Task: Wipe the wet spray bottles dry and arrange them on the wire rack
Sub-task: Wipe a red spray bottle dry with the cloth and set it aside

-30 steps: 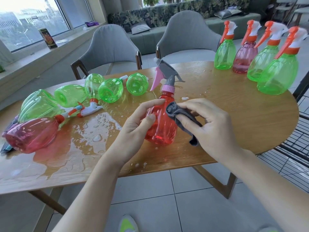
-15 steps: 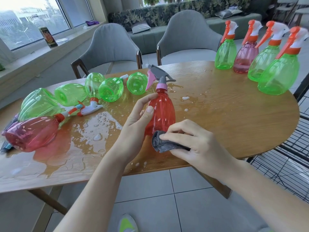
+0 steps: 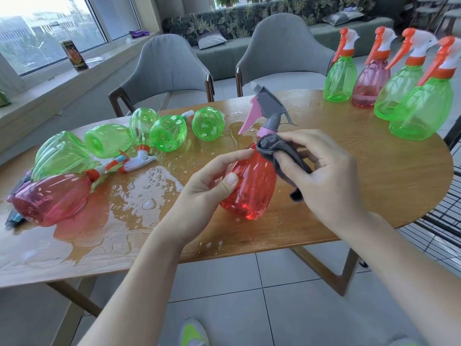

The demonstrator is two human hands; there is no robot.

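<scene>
Left hand [image 3: 209, 178] grips red bottle [image 3: 249, 186], right hand [image 3: 324, 171] pinches cloth [image 3: 277, 151] at its neck — four upright at table's [image 3: 349, 196] right edge, approx. seven wet, rack empty.

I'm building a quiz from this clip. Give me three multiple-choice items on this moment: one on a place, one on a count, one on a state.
1. Where does the grey cloth press on the red bottle?
A. its base
B. near its neck
C. its nozzle tip

2. How many bottles stand upright at the table's far right?
A. two
B. four
C. six

3. What is the table like left of the red bottle?
A. wet
B. dry
C. covered with paper

Answers: 1 B, the right hand holds the cloth just under the pink collar. 2 B, three green and one pink. 3 A, a puddle with droplets glistens there.
</scene>
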